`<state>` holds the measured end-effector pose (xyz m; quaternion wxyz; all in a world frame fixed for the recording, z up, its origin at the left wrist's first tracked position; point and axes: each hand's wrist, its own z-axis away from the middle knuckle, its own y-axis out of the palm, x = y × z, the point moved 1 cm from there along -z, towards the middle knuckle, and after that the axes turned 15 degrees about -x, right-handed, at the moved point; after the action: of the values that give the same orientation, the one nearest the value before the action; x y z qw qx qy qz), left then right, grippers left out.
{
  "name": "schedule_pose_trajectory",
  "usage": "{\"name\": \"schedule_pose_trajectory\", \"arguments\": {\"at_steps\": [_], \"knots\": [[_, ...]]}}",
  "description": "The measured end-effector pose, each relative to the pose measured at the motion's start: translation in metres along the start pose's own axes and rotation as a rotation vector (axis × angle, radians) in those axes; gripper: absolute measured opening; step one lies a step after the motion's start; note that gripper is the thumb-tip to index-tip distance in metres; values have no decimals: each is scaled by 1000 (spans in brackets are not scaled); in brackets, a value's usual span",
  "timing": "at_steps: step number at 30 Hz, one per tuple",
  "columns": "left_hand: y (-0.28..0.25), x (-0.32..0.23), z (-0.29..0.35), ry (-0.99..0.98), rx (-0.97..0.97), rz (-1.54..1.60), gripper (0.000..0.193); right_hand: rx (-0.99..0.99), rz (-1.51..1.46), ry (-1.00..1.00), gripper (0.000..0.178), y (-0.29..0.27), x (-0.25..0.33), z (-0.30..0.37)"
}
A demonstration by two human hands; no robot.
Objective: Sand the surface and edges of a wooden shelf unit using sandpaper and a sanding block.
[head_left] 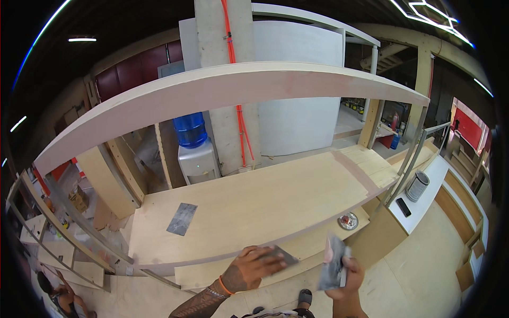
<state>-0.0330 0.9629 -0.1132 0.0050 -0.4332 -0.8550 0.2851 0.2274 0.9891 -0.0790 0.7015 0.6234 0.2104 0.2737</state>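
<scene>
My left hand (257, 267), with an orange band and a chain at the wrist, has its fingers over a dark flat putty scraper (286, 256); the fingers are a little blurred. To its right, my right hand (351, 281) grips a wider grey putty plate (332, 267) smeared with pinkish putty. Both hands are in front of a long pale wooden counter (254, 204). A rectangular grey sheet (182, 219) lies flat on the counter's left part. Above the counter runs a curved wooden beam (222, 87) with pinkish filler along its face.
A round metal dish (348, 221) with reddish stuff sits on the lower shelf (305, 249). On the white-topped cabinet at right are a can (417, 186) and a phone (403, 207). Thin metal posts (408, 159) stand at the counter's ends. Another person (63, 297) is at lower left.
</scene>
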Motion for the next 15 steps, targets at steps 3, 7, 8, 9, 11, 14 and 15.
{"name": "schedule_pose_trajectory", "arguments": {"at_steps": [3,7,8,9,11,14,15], "knots": [[5,-7,23,-690,-129,263,31,25,582,-592,55,-5,1,2],[9,-15,40,-1536,-743,1435,28,718,1671,-1148,56,13,-29,-2],[13,-18,47,-1603,-628,1640,30,845,1820,-1213,54,15,-34,-3],[15,-22,53,-1656,-497,1844,32,884,1814,-1188,54,10,-39,-5],[13,-27,55,-1625,-473,1913,31,811,1996,-1090,53,-16,-42,-14],[-2,-27,74,-806,-242,271,30,693,2076,-1094,55,-39,-35,-29],[-7,-21,77,-978,-447,683,27,634,2174,-1045,54,-43,-29,-32]]}}
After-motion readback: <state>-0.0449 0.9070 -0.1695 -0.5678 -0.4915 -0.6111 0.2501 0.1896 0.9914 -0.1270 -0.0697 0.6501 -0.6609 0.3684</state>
